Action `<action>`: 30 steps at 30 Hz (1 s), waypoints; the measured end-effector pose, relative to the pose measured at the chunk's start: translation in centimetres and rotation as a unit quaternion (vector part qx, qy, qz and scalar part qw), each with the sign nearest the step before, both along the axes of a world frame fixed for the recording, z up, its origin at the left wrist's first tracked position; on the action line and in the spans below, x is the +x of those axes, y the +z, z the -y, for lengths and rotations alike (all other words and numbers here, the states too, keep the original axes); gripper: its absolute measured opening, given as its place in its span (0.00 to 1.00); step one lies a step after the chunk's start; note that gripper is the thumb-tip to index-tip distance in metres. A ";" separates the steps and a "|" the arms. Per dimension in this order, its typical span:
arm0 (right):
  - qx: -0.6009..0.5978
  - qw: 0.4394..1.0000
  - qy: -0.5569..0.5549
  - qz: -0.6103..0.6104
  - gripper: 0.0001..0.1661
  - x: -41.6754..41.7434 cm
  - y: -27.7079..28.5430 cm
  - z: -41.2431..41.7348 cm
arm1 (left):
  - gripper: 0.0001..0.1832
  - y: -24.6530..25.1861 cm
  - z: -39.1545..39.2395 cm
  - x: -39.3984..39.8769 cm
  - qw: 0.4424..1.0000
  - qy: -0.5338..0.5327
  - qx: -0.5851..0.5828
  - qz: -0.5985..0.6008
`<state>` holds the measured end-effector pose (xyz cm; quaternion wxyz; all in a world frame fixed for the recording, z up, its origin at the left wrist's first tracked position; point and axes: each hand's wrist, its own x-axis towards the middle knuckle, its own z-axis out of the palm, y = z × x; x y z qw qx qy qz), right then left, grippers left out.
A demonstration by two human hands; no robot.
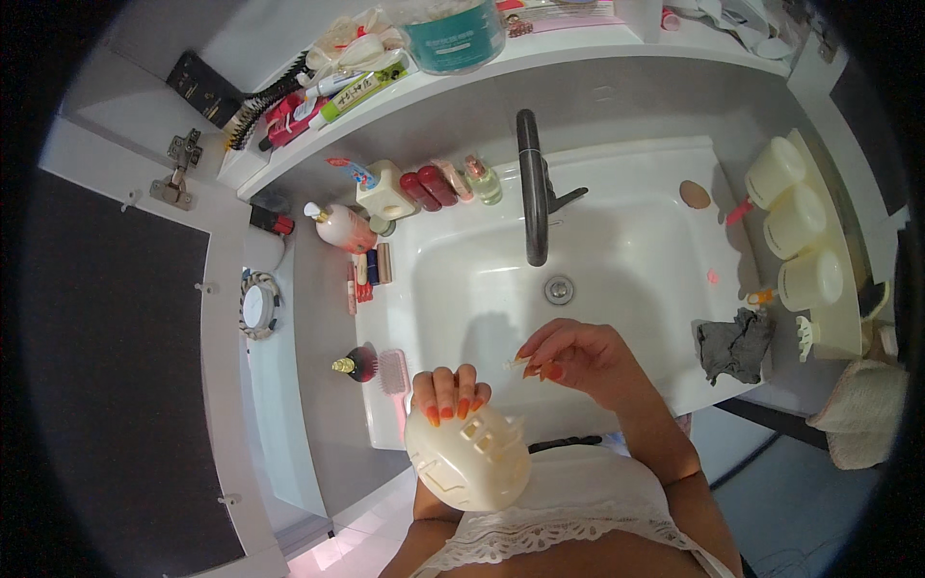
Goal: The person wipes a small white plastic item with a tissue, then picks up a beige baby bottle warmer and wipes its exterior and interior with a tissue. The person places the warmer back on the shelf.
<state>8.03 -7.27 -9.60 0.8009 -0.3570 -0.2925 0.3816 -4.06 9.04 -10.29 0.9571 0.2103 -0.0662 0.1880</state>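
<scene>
My left hand (449, 390) grips a cream, rounded plastic piece (470, 466) with raised slots and small prongs, near the basin's front edge. The fingers curl over its far rim, and its underside is hidden. To the right of it, over the white washbasin (462, 249), my right hand (582, 357) pinches a small, pale, translucent piece (514, 363) between thumb and fingertips. That piece is too small to name. Both hands are apart. A pink hairbrush (394, 372) lies on the basin's left rim, close to my left hand.
A dark tap (533, 188) overhangs the drain (558, 290). Bottles, among them a pump bottle (343, 227), line the left ledge. A crumpled grey cloth (733, 347) lies at the right. Three cream cups (795, 222) hang on the right wall. An open mirrored cabinet door (123, 361) stands left.
</scene>
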 end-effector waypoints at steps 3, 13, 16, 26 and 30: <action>-0.018 0.998 -0.012 0.061 0.13 -0.5 0.7 0.1 | 0.14 0.4 0.4 0.0 1.000 0.003 -0.017 -0.010; -0.099 0.942 -0.051 0.318 0.12 -1.2 3.9 1.0 | 0.15 1.3 1.7 -0.1 0.997 0.040 -0.040 -0.061; -0.151 0.943 -0.019 0.295 0.09 -1.3 4.2 1.2 | 0.15 0.6 1.0 -0.2 0.998 0.035 -0.010 -0.043; -0.183 0.926 -0.036 0.329 0.06 -2.0 4.9 1.7 | 0.16 0.8 0.9 -0.4 0.997 0.046 0.022 -0.052; -0.190 0.900 -0.034 0.391 0.06 -2.3 5.1 1.7 | 0.15 0.8 0.7 -0.4 0.998 0.035 0.026 -0.048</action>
